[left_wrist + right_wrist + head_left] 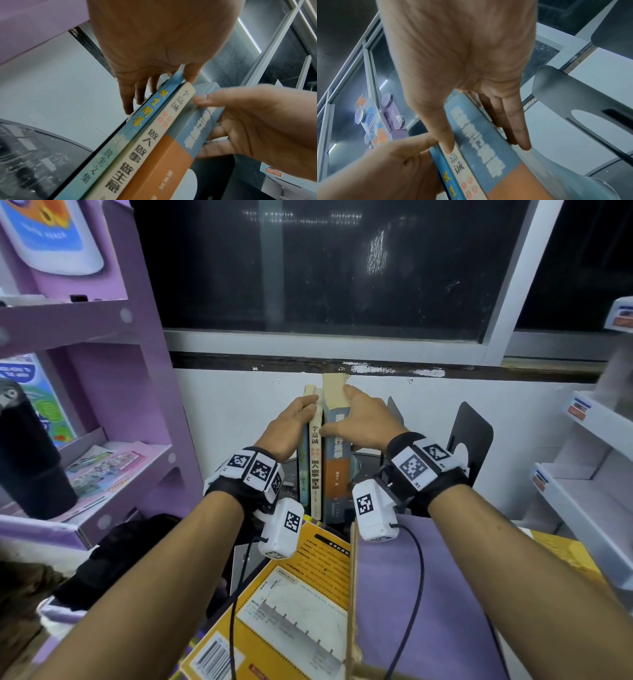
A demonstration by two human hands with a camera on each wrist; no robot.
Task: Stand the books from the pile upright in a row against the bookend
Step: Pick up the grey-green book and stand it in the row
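Note:
Three books stand upright in a row by the white wall: a thin blue book (303, 474) (137, 121), a cream book (316, 463) (154, 138) and a thick blue and orange book (337, 463) (488, 155). My left hand (306, 405) (161, 86) holds the thin blue book, straight fingers along its left cover and thumb on the spine top. My right hand (337, 412) (487, 147) grips the thick book, thumb left of the spine and fingers on the right cover. A black bookend (474, 426) (573, 94) stands apart to the right.
The pile lies in front of me: a yellow book (294, 594) and a purple one (411, 594). A purple shelf unit (102, 405) stands at the left and a white rack (589, 474) at the right. A second black plate (394, 407) rises behind my right hand.

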